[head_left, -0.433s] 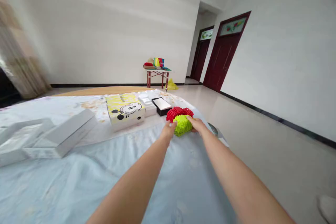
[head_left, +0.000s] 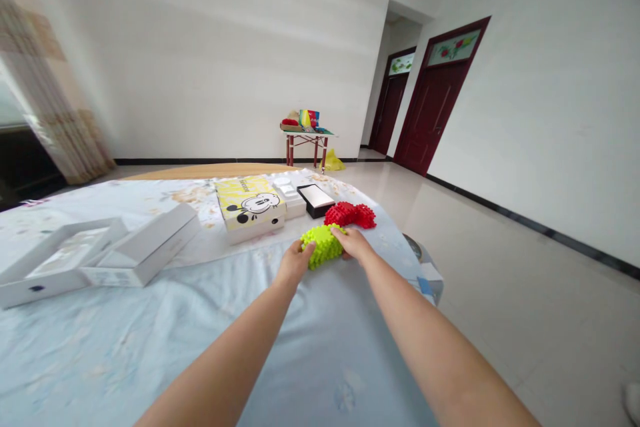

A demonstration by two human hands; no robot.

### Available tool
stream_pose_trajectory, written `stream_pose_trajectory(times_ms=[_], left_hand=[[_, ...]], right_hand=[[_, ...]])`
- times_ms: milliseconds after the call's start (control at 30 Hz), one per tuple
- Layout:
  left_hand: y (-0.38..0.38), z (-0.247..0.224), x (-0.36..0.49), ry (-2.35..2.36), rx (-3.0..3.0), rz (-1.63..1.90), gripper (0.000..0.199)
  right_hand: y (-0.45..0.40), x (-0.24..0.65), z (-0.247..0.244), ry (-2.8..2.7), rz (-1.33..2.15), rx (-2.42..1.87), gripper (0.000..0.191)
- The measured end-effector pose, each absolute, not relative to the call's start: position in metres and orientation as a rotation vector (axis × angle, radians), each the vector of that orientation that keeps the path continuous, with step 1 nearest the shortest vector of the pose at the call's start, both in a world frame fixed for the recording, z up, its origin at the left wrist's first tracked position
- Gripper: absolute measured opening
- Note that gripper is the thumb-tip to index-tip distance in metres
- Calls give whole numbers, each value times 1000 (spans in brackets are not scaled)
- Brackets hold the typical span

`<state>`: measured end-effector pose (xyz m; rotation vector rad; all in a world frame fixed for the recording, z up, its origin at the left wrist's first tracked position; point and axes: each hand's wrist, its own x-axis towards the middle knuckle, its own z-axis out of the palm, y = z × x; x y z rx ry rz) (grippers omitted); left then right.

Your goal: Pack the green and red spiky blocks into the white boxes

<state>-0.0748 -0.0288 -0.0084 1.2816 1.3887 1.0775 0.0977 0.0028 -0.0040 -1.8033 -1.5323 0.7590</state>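
Observation:
My left hand (head_left: 295,259) and my right hand (head_left: 353,241) grip a lime-green knobbly piece (head_left: 321,244), which looks like a chenille sponge, from either side. My thumbs lie on its top, and the fingers are partly hidden behind it. It is low over the blue cloth (head_left: 200,347); whether it touches cannot be made out. Just beyond my right hand lies a red two-lobed piece (head_left: 345,213) of the same knobbly look. A black open box with a white inside (head_left: 315,199) sits right behind the red piece.
A yellow-and-white cartoon box (head_left: 253,207) stands left of my hands, beside a small white box (head_left: 290,197). Farther left are an open white tray box (head_left: 55,257) and a white lid (head_left: 145,247). The table's edge curves down at the right. A small table (head_left: 306,133) stands by the wall.
Both hands have moved the lime-green piece left and slightly nearer, away from the red piece, which now shows more fully. The view has turned a little to the left.

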Motion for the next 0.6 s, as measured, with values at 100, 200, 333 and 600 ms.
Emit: stream_pose_trajectory(times_ms=[100, 200, 333, 600], left_hand=[[-46, -5, -107, 1403, 1254, 1073, 37], [-65, -1, -136, 1412, 1227, 1068, 37], [-85, 2, -162, 1431, 1190, 1079, 34], [-93, -11, -178, 1485, 1162, 1164, 43]], right_hand=[[-11, 68, 0, -1636, 657, -1822, 54], [-25, 41, 5, -1747, 605, -1844, 57], [-37, 12, 6, -1837, 585, -1866, 60], [-46, -1, 5, -1813, 600, -1751, 67]])
